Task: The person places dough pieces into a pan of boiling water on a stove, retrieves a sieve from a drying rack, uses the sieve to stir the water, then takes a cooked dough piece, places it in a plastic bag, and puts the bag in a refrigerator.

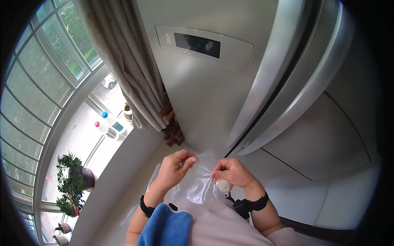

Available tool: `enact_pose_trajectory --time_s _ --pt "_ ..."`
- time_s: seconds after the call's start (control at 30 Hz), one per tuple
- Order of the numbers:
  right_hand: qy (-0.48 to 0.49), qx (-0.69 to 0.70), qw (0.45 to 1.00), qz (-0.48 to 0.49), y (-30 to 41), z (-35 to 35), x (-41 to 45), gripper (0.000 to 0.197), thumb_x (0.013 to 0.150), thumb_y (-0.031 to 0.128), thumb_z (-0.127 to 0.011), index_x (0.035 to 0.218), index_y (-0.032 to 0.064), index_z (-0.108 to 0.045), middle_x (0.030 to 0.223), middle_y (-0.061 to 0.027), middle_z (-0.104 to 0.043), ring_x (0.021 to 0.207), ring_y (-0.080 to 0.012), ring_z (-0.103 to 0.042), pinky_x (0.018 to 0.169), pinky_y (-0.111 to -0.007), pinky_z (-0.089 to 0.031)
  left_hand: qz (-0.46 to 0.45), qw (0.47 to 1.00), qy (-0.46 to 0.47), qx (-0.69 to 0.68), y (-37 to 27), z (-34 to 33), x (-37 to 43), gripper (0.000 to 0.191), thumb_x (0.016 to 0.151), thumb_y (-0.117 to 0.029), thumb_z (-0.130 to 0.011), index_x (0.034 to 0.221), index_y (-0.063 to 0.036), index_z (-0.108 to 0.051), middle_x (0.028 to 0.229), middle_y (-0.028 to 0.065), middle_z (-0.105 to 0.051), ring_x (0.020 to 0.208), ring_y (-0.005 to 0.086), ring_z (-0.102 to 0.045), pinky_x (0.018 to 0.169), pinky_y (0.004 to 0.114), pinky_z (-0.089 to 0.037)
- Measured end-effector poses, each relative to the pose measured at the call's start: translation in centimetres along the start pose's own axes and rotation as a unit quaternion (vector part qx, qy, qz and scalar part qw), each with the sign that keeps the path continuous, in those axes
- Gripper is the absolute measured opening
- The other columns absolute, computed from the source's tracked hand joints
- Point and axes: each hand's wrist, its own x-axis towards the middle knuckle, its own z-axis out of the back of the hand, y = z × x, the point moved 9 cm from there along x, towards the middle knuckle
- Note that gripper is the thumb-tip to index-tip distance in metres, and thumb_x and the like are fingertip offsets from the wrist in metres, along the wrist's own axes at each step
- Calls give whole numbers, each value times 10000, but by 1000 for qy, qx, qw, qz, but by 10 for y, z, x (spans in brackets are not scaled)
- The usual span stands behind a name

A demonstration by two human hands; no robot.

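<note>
A clear plastic bag (197,187) hangs in front of my body, stretched between both hands. My left hand (180,166) pinches the bag's upper edge between thumb and fingers. My right hand (231,172) grips the gathered plastic at the bag's right side. A pale, rounded item (224,185) sits just under my right hand; whether it is held or lies within the plastic I cannot tell. A blue cloth (166,226) lies against my front, below my left hand. Dark straps are on both wrists.
A steel-coloured refrigerator (197,89) with long handles (311,83) stands close ahead. At the left are a curtain (123,61) and a window sill (123,147) with two white bottles (110,127) and potted plants (72,181). Brown wooden pieces (174,129) stand beside the refrigerator.
</note>
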Motion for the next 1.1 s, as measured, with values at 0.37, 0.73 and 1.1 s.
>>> enact_pose_trajectory --time_s 0.37,0.73,1.1 --pt "-31 -12 999 -12 0 -28 46 133 860 131 -696 836 6 -657 753 -19 -654 718 -57 -583 636 -219 -470 -134 983 -73 105 -29 27 -22 320 760 -299 -772 840 -45 -593 781 77 -589 667 206 -571 590 311 -472" --pt "13 -50 998 -30 -2 -64 78 186 889 163 -660 842 -15 -690 771 -26 -667 721 -68 -589 670 -226 -480 -68 997 -43 -16 13 59 -29 275 766 -267 -774 900 -41 -692 769 68 -667 614 135 -545 561 272 -458" --pt "-51 -19 998 -35 -9 -57 79 148 863 145 -690 842 -1 -684 766 -46 -674 691 -75 -600 624 -220 -487 -56 997 -37 -27 20 63 -22 174 829 -116 -672 974 -27 -706 758 107 -681 590 134 -588 561 270 -479"
